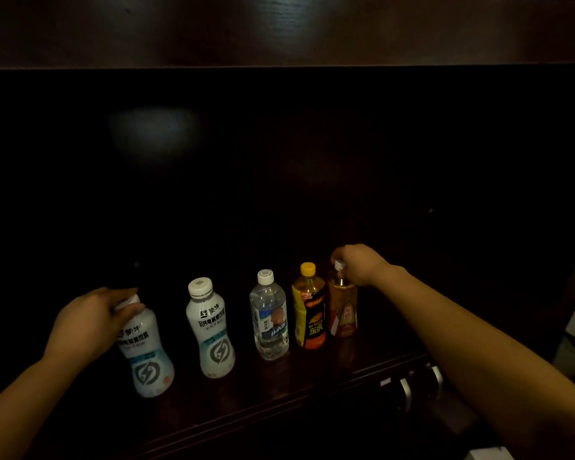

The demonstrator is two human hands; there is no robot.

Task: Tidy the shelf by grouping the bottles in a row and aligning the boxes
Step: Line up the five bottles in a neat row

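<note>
Left fingers (124, 292) and thumb are curled round the cap and neck of the leftmost white bottle (148, 356). They are clamped on it, and the cap is mostly hidden under them. The left hand (93, 318) comes in from the lower left with its forearm low across the frame.

Right fingers (338, 254) are curled down over the white cap of the small amber bottle (342, 305), gripping it from above. The right hand (359, 264) sits on top of the bottle, its forearm running in from the lower right.

- **Axes:** I read all five bottles as standing with the long axis roughly vertical and caps up. In frame, the leftmost white bottle and the second white bottle (210, 330) lean top-to-left. I can't tell whether that is a real tilt.
- **Position:** The bottles stand in a row along the front part of the dark wood shelf (279, 390), running from left-front to right-back. The gaps are wide on the left and tight on the right.
- **White pair:** Both are opaque white with a waisted body, dark lettering and a round bolt logo low down, on a pale teal band.
- **Middle:** The clear water bottle (270, 317) has a white cap and a blue-and-white label.
- **Right of middle:** The yellow-capped bottle (309, 310) has a yellow, black and orange label. It is just beside the amber bottle, and I can't tell whether they touch.
- **Amber bottle:** It holds golden liquid and has a red-and-white label low down.

The shelf back is too dark to read. An upper board (279, 28) runs across the top of the frame. Metal handles (407, 391) show below the shelf edge on the right.
</note>
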